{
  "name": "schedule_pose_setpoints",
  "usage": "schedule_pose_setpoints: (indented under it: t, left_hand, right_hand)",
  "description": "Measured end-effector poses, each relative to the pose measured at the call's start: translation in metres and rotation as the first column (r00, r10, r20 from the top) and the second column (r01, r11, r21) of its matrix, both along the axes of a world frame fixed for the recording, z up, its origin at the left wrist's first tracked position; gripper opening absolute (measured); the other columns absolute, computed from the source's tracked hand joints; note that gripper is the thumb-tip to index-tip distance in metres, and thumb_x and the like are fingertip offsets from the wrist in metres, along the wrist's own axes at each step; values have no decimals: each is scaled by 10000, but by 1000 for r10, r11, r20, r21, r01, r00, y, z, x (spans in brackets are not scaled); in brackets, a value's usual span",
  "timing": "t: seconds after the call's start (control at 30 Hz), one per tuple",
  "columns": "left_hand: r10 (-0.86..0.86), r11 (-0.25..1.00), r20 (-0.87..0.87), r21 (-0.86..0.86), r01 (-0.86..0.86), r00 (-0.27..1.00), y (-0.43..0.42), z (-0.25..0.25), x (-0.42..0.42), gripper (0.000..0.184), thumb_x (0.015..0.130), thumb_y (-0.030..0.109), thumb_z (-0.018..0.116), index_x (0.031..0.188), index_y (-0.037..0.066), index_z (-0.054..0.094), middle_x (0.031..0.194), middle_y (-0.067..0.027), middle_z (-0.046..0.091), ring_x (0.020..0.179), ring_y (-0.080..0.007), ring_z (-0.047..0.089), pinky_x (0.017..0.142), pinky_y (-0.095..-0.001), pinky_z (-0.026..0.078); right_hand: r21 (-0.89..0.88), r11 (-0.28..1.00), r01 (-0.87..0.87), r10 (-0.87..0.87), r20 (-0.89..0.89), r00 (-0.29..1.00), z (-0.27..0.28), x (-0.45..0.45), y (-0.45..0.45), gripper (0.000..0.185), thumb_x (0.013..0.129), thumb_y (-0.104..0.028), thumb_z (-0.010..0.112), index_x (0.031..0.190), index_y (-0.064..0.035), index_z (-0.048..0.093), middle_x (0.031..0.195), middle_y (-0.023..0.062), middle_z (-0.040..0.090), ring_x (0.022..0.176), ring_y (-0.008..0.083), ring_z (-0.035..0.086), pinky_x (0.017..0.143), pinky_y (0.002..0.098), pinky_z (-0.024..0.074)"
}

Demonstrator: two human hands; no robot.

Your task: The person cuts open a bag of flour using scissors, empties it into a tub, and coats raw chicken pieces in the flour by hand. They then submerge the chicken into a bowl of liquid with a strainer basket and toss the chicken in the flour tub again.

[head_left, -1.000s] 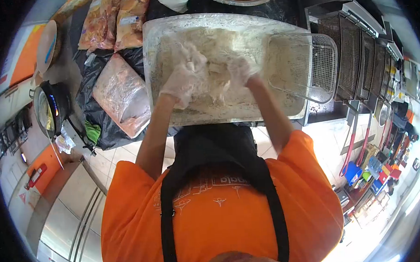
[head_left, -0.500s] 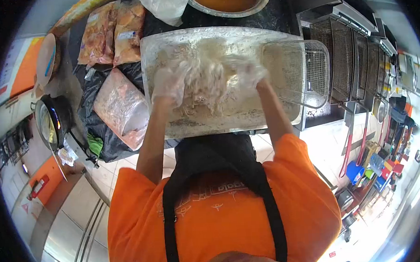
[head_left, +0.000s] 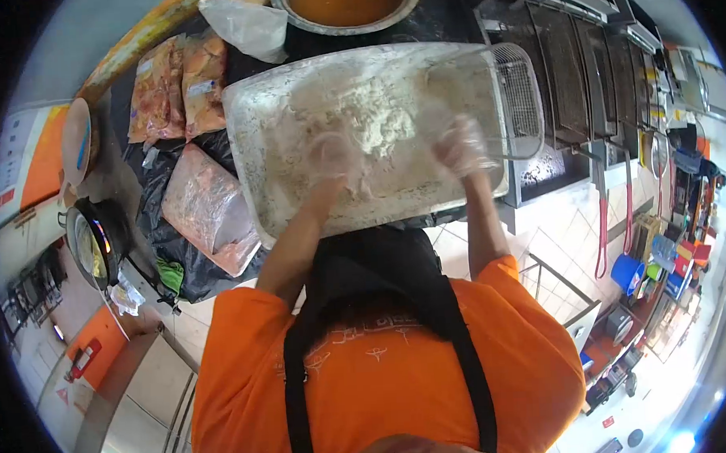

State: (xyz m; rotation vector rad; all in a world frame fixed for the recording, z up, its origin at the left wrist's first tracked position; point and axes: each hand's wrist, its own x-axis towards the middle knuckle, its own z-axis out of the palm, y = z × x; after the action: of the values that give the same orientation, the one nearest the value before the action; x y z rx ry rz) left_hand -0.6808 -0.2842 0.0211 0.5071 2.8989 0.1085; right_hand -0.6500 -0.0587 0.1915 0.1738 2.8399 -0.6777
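Note:
Both my hands are inside a large pale tub (head_left: pixel 249 201) dusted with flour. My left hand (head_left: pixel 332 155), in a clear plastic glove, is left of a pile of flour-coated pieces (head_left: pixel 381 122). On the pile's other side is my right hand (head_left: pixel 460 146), gloved alike, near the tub's right end. Motion smears the fingers of both hands, so their grip is unclear. A wire fryer basket (head_left: pixel 523 98) rests over the tub's right rim.
Behind the tub stand a metal bowl of orange-brown liquid (head_left: pixel 345 4) and a white plastic bag (head_left: pixel 249 29). Bagged meat (head_left: pixel 156 94) and a wrapped flat pack (head_left: pixel 208 205) lie to the left. More fryer baskets (head_left: pixel 563 72) with red handles are at the right.
My hands have moved apart and away from the floured pieces, which now lie heaped in the tub. The view has shifted, so the tub appears further left and slightly turned.

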Motion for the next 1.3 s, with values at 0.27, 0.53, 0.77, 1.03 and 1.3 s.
schedule_pose_setpoints:
  t: [0.27,0.53,0.77,1.03,1.3]
  left_hand:
    - [120,945,59,300,-133,991,-32,27,-43,241,628,245,633,635,5,652,690,-180,635,685,-297,637,645,-378,509]
    - [-2,908,324,397,-134,946,6,164,-25,705,657,260,704,1258,7,438,1088,-184,588,901,-286,614,836,-365,470]
    - [263,770,236,532,-351,935,10,210,-1,779,774,427,621,1349,21,290,1378,-233,299,1230,-357,358,1012,-419,302]
    - [-68,-235,980,166,-958,187,-50,133,5,524,917,360,434,1333,50,363,1251,-108,455,1122,-235,445,931,-330,367]
    - [365,83,886,273,-958,284,-42,196,1,682,896,550,374,1326,20,371,1278,-91,454,1131,-207,433,960,-328,343]
  right_hand:
    - [182,817,547,-373,-556,743,104,-8,90,262,848,-173,571,1095,-94,608,1076,106,628,1004,175,595,820,258,496]
    - [-71,953,295,-304,-235,923,67,3,90,316,857,-89,478,1154,-12,553,1135,70,600,1001,137,583,875,230,459]
    - [-187,963,196,-216,-92,972,5,1,83,345,797,-174,587,1109,-27,591,1068,111,620,960,209,591,828,265,456]
    - [75,997,13,-11,-30,1000,-54,-4,52,309,832,-137,499,1115,-40,578,887,97,633,824,215,596,739,290,474]
    - [-691,658,298,-290,132,948,-121,-5,14,290,829,-107,479,1086,-30,590,786,74,617,687,176,574,619,303,473]
